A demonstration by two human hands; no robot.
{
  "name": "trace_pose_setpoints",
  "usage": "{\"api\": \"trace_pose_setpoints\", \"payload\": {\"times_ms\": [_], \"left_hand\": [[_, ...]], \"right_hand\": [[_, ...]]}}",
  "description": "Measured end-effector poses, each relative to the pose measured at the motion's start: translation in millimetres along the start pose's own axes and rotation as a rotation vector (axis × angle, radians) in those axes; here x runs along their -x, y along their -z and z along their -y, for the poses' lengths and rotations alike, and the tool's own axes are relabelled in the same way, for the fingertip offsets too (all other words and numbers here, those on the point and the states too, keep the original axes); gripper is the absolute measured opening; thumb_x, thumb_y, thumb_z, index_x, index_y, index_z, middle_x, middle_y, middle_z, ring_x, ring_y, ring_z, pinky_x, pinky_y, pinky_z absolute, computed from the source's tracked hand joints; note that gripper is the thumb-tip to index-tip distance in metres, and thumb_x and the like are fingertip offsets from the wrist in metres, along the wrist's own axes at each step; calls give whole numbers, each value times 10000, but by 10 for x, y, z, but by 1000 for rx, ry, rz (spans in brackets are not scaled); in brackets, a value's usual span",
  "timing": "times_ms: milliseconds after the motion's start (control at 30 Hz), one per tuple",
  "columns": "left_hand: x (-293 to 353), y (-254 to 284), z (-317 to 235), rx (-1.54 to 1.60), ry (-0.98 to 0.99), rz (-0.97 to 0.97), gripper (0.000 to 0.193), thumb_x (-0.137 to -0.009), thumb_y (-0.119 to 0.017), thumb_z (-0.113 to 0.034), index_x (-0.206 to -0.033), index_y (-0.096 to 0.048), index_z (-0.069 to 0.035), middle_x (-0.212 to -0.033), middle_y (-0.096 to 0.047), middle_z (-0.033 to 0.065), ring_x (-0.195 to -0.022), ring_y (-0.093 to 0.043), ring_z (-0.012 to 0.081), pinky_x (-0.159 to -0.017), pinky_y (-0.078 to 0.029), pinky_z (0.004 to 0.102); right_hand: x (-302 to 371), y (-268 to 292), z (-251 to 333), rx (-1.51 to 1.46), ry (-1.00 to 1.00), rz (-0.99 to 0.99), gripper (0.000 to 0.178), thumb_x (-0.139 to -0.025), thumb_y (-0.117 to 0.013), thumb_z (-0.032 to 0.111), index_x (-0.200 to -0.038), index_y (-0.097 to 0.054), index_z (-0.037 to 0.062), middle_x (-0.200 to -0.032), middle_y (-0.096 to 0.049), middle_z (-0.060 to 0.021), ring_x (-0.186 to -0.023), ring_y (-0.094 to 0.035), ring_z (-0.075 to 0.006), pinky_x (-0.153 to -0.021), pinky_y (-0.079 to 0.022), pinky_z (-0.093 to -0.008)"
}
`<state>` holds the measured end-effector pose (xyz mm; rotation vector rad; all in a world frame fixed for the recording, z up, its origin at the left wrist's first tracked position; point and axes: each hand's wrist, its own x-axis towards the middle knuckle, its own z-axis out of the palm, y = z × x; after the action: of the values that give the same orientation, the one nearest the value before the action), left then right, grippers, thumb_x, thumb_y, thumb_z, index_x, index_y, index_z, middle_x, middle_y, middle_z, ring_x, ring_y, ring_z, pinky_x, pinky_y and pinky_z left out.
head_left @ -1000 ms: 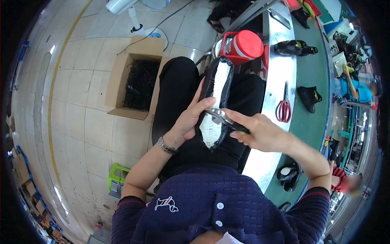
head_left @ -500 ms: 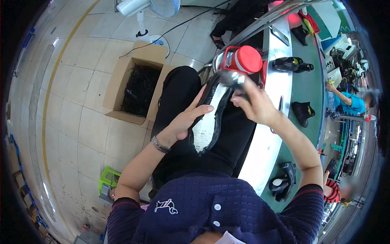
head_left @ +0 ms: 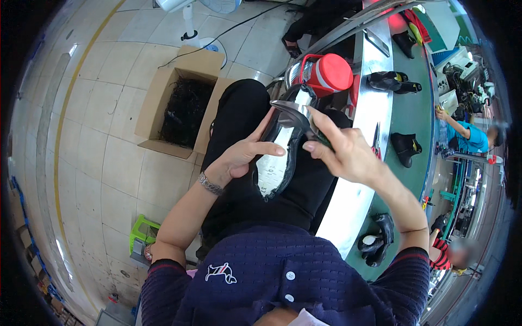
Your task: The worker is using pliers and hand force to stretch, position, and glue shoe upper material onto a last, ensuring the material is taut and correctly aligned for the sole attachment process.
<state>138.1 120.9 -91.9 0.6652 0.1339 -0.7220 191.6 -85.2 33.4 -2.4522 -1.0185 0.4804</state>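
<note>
Over my lap lies a black shoe upper (head_left: pixel 274 174) with its bottom facing up, and a long white insole shows inside its gathered dark edge. My left hand (head_left: pixel 246 156) grips it from the left side, thumb laid across the white insole and fingers mostly hidden underneath. In my right hand (head_left: pixel 345 149) is a pair of dark metal lasting pincers (head_left: pixel 298 117), the fingers closed round the handle. Its curved, pointed head sits over the upper half of the insole; whether it touches the shoe I cannot tell.
An open cardboard box (head_left: pixel 147 122) of black scraps stands on the floor to the left. Beyond my knees is a red-lidded jug (head_left: pixel 333 72). At right, a metal-edged bench with a green belt (head_left: pixel 399 182) carries several black shoes (head_left: pixel 405 149). A fan (head_left: pixel 190 22) stands ahead.
The pincers' head, blurred near the top of the shoe before, is now lower and more to the left over the insole. My right hand has come down slightly; my left keeps its hold.
</note>
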Motion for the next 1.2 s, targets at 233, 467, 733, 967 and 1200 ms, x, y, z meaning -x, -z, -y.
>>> {"api": "trace_pose_setpoints", "payload": {"times_ms": [233,467,733,967,1200], "left_hand": [[22,-14,13,-32,-32,-5,1131,-734,-748,9,-1569,-31,-252,-1510,-288,75,-1356,-336,203,-1089,-327,345],[-6,52,447,119,-260,15,755,-981,-359,-584,-1559,-12,-245,-1563,-239,73,-1410,-309,229,-1124,-330,378],[8,-232,572,320,-275,-28,639,-1017,-270,-542,-1555,-51,-278,-1548,-285,60,-1364,-390,208,-1087,-392,385],[48,-166,606,318,-307,47,735,-985,-517,-324,-1561,-65,-251,-1540,-297,59,-1353,-396,210,-1086,-380,367],[132,-103,566,223,-313,-101,823,-885,-617,-73,-1555,-172,-247,-1463,-388,113,-1270,-475,202,-1055,-406,331]], "right_hand": [[-45,107,220,211,12,186,628,-922,-603,240,-1474,-314,160,-607,-613,-127,-509,-625,-311,-515,-509,-427],[96,120,186,309,-108,352,628,-905,-622,217,-1468,-346,245,-592,-605,-125,-548,-635,-333,-526,-508,-429],[385,-138,455,650,154,210,793,-771,-581,29,-1459,-385,370,-767,-559,-132,-676,-623,-245,-538,-530,-327],[396,-192,172,386,94,228,669,-859,-662,182,-1439,-407,397,-585,-480,-24,-452,-533,-181,-404,-449,-333],[170,103,494,153,239,-36,650,-899,-617,201,-1485,-357,311,-573,-601,-70,-437,-609,-170,-340,-437,-284]]}}
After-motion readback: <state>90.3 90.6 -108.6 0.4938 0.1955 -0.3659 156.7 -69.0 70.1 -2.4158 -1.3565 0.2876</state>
